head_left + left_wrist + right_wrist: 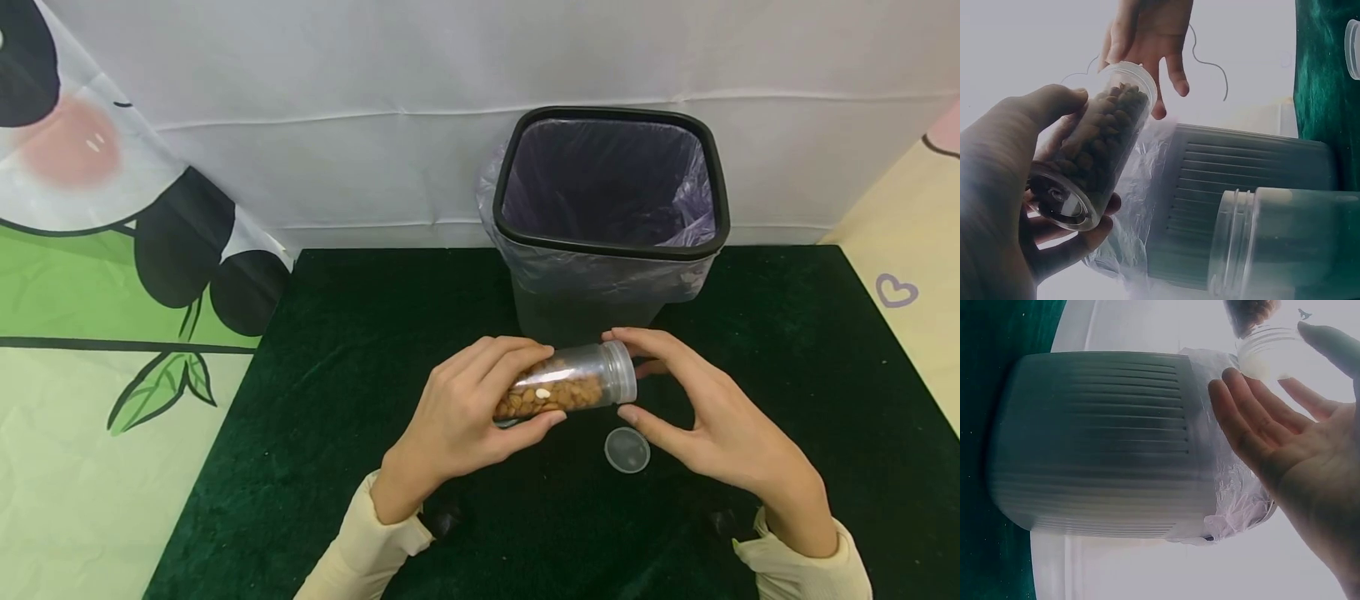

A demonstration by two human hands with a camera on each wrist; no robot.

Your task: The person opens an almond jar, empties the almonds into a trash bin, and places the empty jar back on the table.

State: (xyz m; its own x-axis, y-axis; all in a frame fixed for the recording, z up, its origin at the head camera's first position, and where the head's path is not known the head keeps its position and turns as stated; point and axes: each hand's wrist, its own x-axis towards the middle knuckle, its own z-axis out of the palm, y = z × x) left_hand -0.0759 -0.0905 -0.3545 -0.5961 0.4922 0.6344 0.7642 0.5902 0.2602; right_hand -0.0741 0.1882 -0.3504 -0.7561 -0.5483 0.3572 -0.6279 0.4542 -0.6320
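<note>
My left hand (461, 408) grips a clear plastic jar (585, 364) of almonds round its body, thumb on one side and fingers on the other. The jar is tilted nearly on its side in the head view, its rim end pointing right. Spread fingers of my right hand (712, 417) stand around that rim; in the right wrist view they curl round nothing. Whether a cap covers the rim, I cannot tell. Below it on the cloth lies a clear round lid (627, 450). A second clear jar (1297, 240) stands in the left wrist view, mostly hidden in the head view.
A grey bin (577, 308) with a black rim and a clear plastic liner stands behind the hands at the back of the table. Dark green cloth (360, 333) covers the table. A white curtain (337, 100) hangs behind, with printed sheets at both sides.
</note>
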